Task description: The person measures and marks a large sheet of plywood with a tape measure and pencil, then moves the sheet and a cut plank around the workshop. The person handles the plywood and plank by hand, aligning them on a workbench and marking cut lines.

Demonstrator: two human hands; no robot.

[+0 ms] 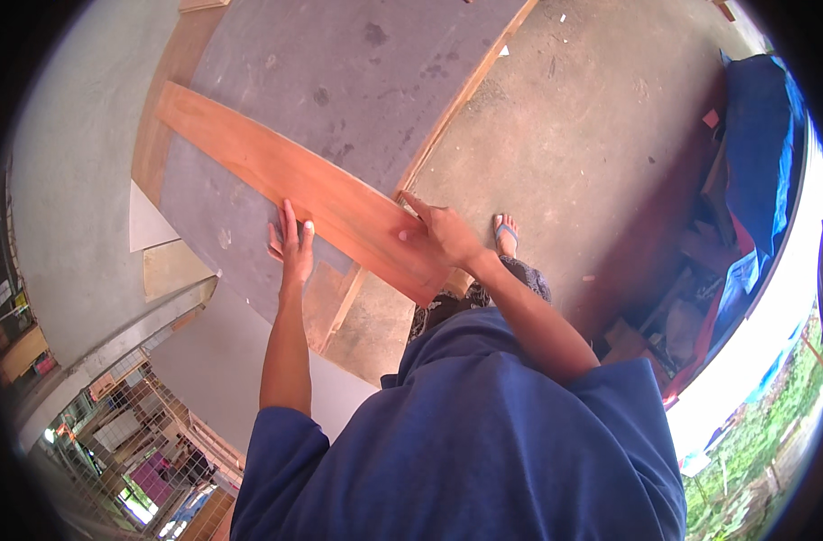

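Note:
A long reddish-brown wooden board (276,167) lies slantwise across a dark grey sheet-topped table (339,72). Its near right end juts past the table's wood-edged side, towards my body. My right hand (447,236) grips the board near that end, at its right edge, with the thumb on the upper face. The other fingers of this hand are partly hidden. Along the board's left edge, near its middle, my left hand (294,252) rests with fingers spread and the fingertips touching the wood.
A blue tarp (763,153) covers a heap of scrap at the right. Pale offcuts (172,269) lie at the table's left end, beside a grey wall (78,180). Wire mesh (172,433) stands at the lower left. My sandalled foot (507,236) is on the concrete floor (592,135).

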